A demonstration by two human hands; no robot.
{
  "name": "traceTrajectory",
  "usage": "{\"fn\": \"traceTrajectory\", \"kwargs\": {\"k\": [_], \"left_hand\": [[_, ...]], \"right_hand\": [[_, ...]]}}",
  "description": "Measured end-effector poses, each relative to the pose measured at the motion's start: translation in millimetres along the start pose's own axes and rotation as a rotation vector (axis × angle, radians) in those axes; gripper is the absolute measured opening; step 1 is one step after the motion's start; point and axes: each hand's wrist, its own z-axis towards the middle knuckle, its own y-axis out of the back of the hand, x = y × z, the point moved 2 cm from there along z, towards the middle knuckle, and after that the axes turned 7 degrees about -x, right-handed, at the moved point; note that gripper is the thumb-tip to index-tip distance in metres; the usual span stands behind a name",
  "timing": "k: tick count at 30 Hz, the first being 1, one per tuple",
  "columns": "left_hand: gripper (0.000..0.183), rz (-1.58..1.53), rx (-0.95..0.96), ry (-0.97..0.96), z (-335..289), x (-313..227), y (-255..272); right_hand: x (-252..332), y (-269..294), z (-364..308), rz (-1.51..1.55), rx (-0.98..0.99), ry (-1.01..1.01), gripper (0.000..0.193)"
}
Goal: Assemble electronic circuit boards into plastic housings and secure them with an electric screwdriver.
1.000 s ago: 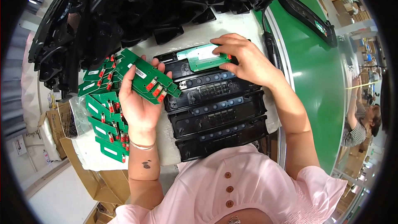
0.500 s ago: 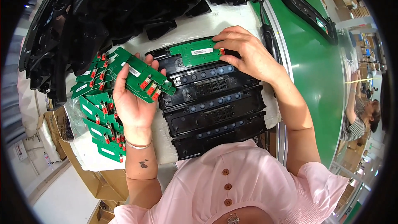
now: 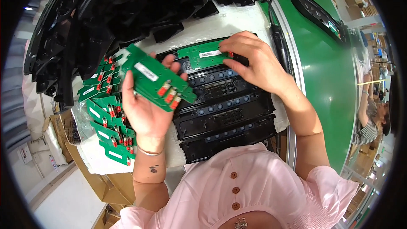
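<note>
My left hand [image 3: 148, 118], palm up, grips a green circuit board [image 3: 148, 85] with a white label and red connectors at one end. The board is tilted, and I cannot tell whether another lies under it. My right hand [image 3: 262, 65] has its fingers and thumb around the right end of a second green circuit board [image 3: 202, 62], by its red connector. That second board lies in the farthest black plastic housing [image 3: 185, 65]. Nearer to me, several similar black housings [image 3: 237, 107] with rows of round bluish buttons lie in a column.
Several green boards [image 3: 98, 113] with red connectors lie stacked at the left. A big heap of black plastic parts [image 3: 114, 12] fills the far left. At the right, a black cable [image 3: 277, 42] and a long black panel [image 3: 316, 12] lie by the green surface [image 3: 316, 76]. Another person [image 3: 371, 118] is at far right.
My left hand has lifted its board and moved slightly right, turning the board more toward view. My right hand stays at the right end of the board in the housing.
</note>
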Motion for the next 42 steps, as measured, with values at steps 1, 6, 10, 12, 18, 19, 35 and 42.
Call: {"fn": "traceTrajectory", "kwargs": {"k": [1,6,10,12,18,19,35,42], "left_hand": [[0.060,0.017,-0.017,0.008,-2,3,-4],[0.053,0.035,0.094,0.049,0,15,2],[0.051,0.121,0.022,0.111,-2,30,-8],[0.046,0.077,-0.036,0.093,-2,33,-5],[0.050,0.695,0.239,-0.123,-22,30,2],[0.049,0.357,0.174,0.129,-25,30,-11],[0.043,0.114,-0.285,-0.049,-15,6,-17],[0.049,-0.064,-0.090,0.007,-17,4,-18]], "right_hand": [[13,-1,4,0.094,-0.080,-0.013,0.022],[74,-14,17,0.116,-0.063,-0.150,0.044],[64,-29,12,0.152,-0.025,-0.218,0.056],[57,-22,8,0.199,-0.038,-0.236,0.053],[47,5,-4,0.293,-0.165,-0.270,0.038],[45,9,-8,0.283,-0.203,-0.275,0.037],[21,15,-64,0.021,-0.175,-0.076,0.038],[19,11,-64,0.012,-0.159,-0.044,0.039]]}}
